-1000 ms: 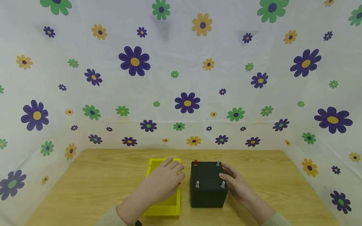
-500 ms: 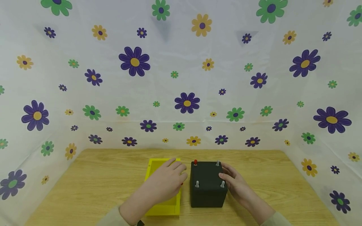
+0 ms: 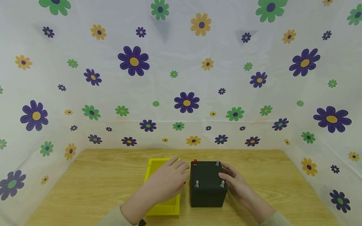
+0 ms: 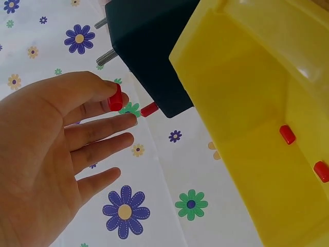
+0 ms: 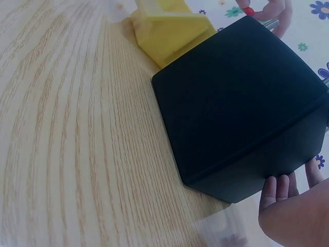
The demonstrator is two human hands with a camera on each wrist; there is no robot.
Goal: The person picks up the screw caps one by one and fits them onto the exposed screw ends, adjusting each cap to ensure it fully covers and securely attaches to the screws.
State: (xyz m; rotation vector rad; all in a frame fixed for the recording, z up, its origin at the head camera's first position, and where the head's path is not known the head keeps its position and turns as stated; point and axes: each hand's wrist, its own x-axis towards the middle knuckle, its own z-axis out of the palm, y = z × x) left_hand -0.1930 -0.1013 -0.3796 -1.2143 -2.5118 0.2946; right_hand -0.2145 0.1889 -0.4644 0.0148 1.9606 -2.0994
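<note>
In the left wrist view my left hand (image 4: 56,128) pinches a small red cap (image 4: 116,99) between thumb and index finger, other fingers extended. From the head view, that left hand (image 3: 165,182) is over the right side of the yellow bin (image 3: 167,211), just left of the black box (image 3: 208,175). Threaded studs stand at the box's top corners, such as the front left stud (image 3: 197,184). A red cap (image 3: 195,162) covers the back left stud. My right hand (image 3: 238,188) holds the box's right side, thumb at the top edge and fingers around its side.
Inside the bin, the left wrist view shows a loose red cap (image 4: 288,134) and another red cap (image 4: 322,171). Bin and box stand side by side on a wooden table (image 3: 107,182). A white flowered sheet (image 3: 158,91) encloses the back and sides.
My left hand has moved slightly right, from over the bin toward the box, carrying the red cap. The right hand and the box have stayed in place.
</note>
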